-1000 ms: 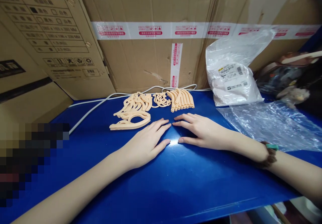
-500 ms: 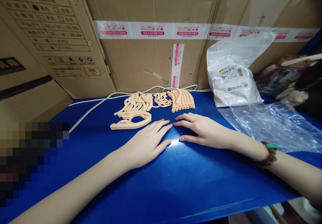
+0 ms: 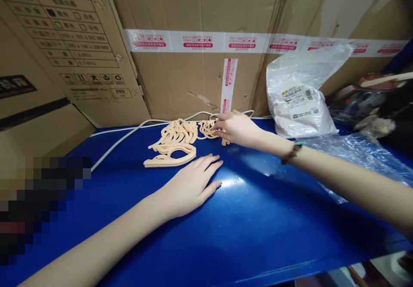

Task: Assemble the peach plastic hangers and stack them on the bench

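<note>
My left hand [image 3: 190, 186] lies flat on the blue table, fingers spread and holding nothing. Just beyond its fingertips is a beige plastic piece that looks like a folding clothes hanger [image 3: 171, 155]. Behind that lies a pile of curved beige plastic arms [image 3: 179, 132]. My right hand [image 3: 237, 127] reaches over the back of the table, its fingers bent downward and somewhat apart at a heap of thin beige hooks [image 3: 206, 128]. Under this hand, a row of curved beige pieces [image 3: 226, 141] is mostly covered; only a few ends show. No piece is visibly lifted.
Cardboard boxes [image 3: 187, 76] stand along the back and left. A white cable [image 3: 119, 143] runs behind the parts. At the back right stands a white labelled plastic bag [image 3: 300, 110], with clear plastic film [image 3: 364, 158] in front of it. The blue table [image 3: 226, 235] ends at the front.
My right hand has moved forward and slightly left, from beside the left hand to over the hooks and the curved row. My left hand stays in place.
</note>
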Demonstrator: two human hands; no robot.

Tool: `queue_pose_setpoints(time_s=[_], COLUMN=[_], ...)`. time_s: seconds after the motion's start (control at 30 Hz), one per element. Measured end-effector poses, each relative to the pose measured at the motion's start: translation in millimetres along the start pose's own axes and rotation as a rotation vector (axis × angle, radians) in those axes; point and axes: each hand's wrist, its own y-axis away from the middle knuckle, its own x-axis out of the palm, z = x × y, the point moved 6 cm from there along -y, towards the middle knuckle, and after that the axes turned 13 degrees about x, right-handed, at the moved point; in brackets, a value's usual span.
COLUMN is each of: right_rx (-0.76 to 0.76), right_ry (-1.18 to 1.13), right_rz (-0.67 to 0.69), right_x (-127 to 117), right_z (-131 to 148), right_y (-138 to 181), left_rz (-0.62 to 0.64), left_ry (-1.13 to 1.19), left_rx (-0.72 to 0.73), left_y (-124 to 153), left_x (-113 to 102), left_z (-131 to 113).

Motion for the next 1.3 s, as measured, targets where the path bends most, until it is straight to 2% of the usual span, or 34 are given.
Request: queue_pose_setpoints(time_s=[0.23,0.43,0.6,0.9,1.3], right_rx=[0.197,0.357,0.445,0.581,0.635], right_ry=[-0.011,-0.106,-0.259,-0.542,-0.675], right_rz=[0.052,0.196,0.231,0.133,0.011], right_x=[23.9,36.9,45.0,32.5,26.6], right_z=[1.1,-1.2,-11.8,-45.0,-58.2], right_y=[-39.8,-48.5,-54.7,-61.4,-53.9], left_rz=[-0.02,-0.012,-0.003,-0.039,-0.03], left_ry=[0.008,0.01,0.004,0.027,0.014], left_rx=[0.014,0.005,0.004,0.019,0.016], left_y=[0.8,1.0,0.9,0.6,1.1], left_x=[-2.0,-2.6,-2.4,-2.2,-2.0], left_z=[-0.4,-1.0,-0.7,0.0,-0.4])
